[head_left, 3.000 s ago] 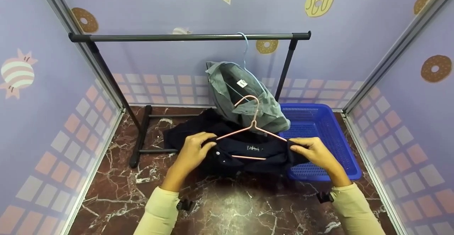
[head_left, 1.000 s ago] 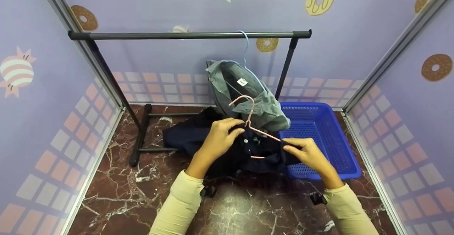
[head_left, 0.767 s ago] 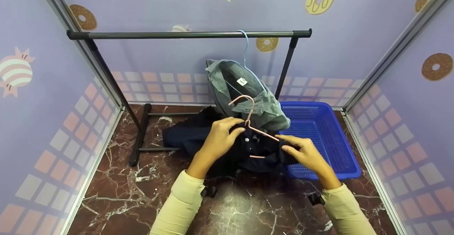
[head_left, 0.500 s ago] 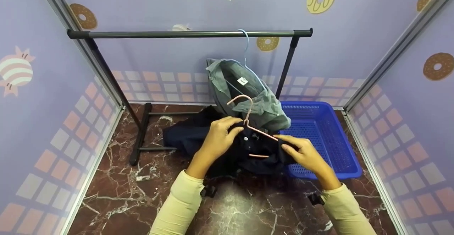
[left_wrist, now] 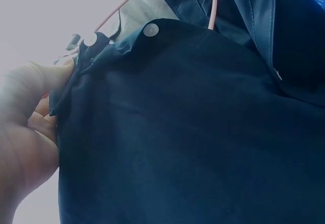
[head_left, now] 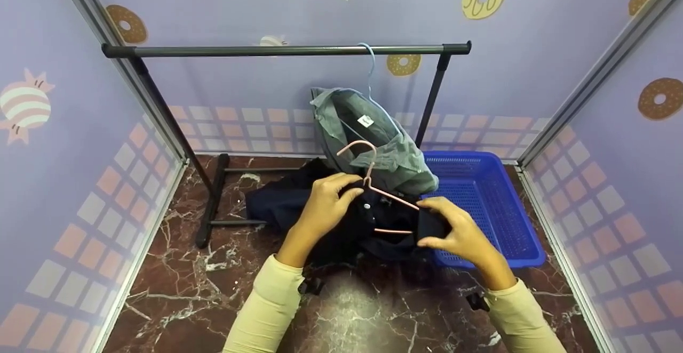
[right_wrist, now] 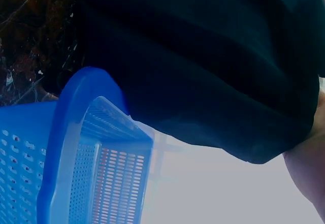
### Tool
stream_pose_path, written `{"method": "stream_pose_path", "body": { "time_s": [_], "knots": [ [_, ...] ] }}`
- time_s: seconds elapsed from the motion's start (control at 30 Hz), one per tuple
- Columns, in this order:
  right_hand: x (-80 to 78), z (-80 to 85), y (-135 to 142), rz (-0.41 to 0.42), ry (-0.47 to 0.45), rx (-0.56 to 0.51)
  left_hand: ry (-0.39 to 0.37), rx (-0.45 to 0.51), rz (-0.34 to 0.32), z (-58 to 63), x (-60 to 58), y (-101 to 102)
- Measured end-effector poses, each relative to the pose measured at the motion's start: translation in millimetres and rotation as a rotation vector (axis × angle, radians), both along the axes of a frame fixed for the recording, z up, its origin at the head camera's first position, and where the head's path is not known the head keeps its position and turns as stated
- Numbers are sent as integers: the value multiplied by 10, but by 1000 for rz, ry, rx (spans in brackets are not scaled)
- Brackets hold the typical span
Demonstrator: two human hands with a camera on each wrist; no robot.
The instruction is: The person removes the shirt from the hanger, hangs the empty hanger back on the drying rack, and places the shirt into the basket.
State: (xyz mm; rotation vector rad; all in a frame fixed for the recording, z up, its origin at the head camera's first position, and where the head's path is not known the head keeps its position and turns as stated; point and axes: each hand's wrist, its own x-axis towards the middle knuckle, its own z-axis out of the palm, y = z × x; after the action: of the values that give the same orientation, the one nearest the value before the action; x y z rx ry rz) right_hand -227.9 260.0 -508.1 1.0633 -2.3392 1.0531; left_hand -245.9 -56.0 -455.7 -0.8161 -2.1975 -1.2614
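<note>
A navy shirt (head_left: 283,203) with white buttons hangs in both hands over the floor. The pink hanger (head_left: 394,198) sits inside its neck; the hook points up and left, and the bottom bar shows through the neck opening. My left hand (head_left: 331,203) pinches the shirt's collar close to the hook's base. In the left wrist view, the thumb presses the fabric beside a button (left_wrist: 151,29). On the other side, my right hand (head_left: 459,230) grips the shirt near the hanger's right arm, thumb and fingers spread around the cloth. Its fingertips are out of the right wrist view.
A black clothes rack (head_left: 240,51) stands behind. From its bar hangs a grey-green shirt (head_left: 405,158) on a blue hanger (head_left: 370,70). A blue plastic basket (head_left: 515,219) is on the marbled floor (head_left: 213,299) at the right. Patterned walls enclose the sides and back.
My left hand has moved inward from the left shoulder area to the hook's base. My right hand has shifted slightly left, its thumb now lower and farther from the fingers. The hanger has tilted left.
</note>
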Motion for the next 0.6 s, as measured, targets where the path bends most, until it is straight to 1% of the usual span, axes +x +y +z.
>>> {"method": "stream_pose_path", "body": {
  "time_s": [0.17, 0.27, 0.43, 0.6],
  "knots": [
    [-2, 7, -10, -14, 71, 11, -6, -10, -4, 4, -2, -11],
    [-13, 41, -4, -30, 102, -15, 0, -5, -6, 8, -5, -13],
    [-34, 69, 60, -57, 111, -59, 5, 15, -16, 27, -5, -51],
    [-48, 81, 128, -62, 83, -81, 8, 29, -16, 47, -2, -116]
  ]
}}
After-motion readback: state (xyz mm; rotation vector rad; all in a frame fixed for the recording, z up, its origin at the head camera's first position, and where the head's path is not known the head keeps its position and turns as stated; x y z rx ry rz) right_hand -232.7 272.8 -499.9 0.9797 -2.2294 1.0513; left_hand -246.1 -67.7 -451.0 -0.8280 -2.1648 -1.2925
